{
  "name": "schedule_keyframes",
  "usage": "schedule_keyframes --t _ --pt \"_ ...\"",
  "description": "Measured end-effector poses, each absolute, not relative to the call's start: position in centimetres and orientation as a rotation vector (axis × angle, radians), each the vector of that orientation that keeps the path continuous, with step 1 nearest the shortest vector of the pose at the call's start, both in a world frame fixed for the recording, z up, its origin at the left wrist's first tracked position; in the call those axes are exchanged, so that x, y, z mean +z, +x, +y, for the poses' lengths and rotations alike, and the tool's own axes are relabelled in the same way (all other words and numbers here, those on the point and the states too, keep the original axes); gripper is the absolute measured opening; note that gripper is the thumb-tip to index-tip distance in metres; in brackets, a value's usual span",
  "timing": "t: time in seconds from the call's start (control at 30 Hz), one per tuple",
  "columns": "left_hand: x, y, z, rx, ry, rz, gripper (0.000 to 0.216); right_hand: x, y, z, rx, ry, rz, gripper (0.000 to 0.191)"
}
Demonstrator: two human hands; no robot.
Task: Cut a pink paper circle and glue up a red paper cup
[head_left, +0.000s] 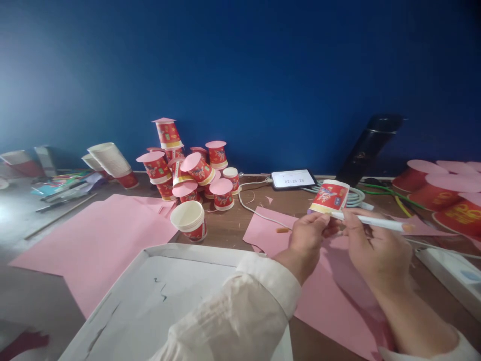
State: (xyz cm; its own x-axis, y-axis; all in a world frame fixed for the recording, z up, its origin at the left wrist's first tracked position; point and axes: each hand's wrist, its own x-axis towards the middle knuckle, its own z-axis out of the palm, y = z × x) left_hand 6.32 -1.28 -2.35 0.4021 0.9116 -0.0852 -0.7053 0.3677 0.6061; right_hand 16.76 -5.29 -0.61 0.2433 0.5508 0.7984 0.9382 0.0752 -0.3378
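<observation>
A red printed paper cup [330,196] is tipped bottom-up above the pink paper, its rim downward. My left hand [308,241] pinches it near the rim. In the fingers of my right hand [376,250] lies a white pen-like tube [379,220] with an orange end on the right; its left tip meets the cup's rim by my left fingers. The contact itself is partly hidden. Beneath both hands lies a pink paper sheet [319,296]. A small orange cap [281,230] rests to the left of my left hand.
Upside-down red cups topped with pink discs [197,168] are piled by the blue wall. An upright cup stack [189,219] stands behind a white tray [150,301]. A phone [293,179], black bottle [370,148], cables [355,195] and power strip [453,273] surround the work area.
</observation>
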Motion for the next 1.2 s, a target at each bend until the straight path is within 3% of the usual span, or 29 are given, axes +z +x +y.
schedule_keyframes --t 0.17,0.33,1.2 --pt "-2.2 6.1 -1.5 1.071 0.525 0.434 0.050 -0.5 16.8 -5.2 -0.509 -1.519 -1.459 0.046" --pt "-2.3 6.2 -1.4 1.079 0.521 0.450 0.046 -0.7 17.1 -5.1 -0.644 -1.519 -1.451 0.047" --pt "-2.5 6.3 -1.3 1.057 0.518 0.486 0.040 -1.3 17.4 -5.1 -0.604 -1.577 -1.411 0.052"
